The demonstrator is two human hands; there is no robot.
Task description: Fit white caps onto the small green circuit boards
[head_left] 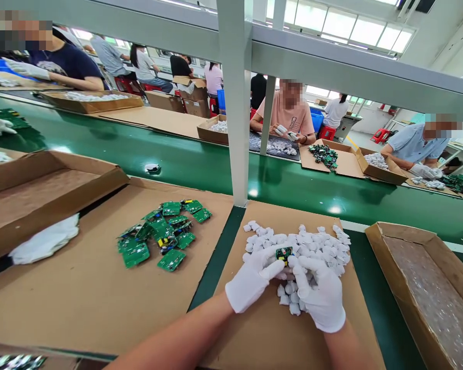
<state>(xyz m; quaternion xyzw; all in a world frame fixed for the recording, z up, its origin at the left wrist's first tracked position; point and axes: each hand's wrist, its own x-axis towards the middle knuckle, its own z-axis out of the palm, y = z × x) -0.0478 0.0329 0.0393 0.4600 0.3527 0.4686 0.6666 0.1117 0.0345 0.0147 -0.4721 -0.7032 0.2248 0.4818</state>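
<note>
Pinching green board (284,253), left hand (252,280), right hand (321,295)

green circuit boards (164,234), white plastic pieces (312,246)

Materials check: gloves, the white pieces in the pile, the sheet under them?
Gloves, left hand and right hand: white matte fabric, likely cotton or knit. White pieces: probably moulded plastic, smooth and uniform. Sheet: brown cardboard, dull and flat.

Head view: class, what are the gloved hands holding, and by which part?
A small green circuit board, pinched at its edges between the fingertips of the left hand and right hand, above the white plastic pieces.
</note>
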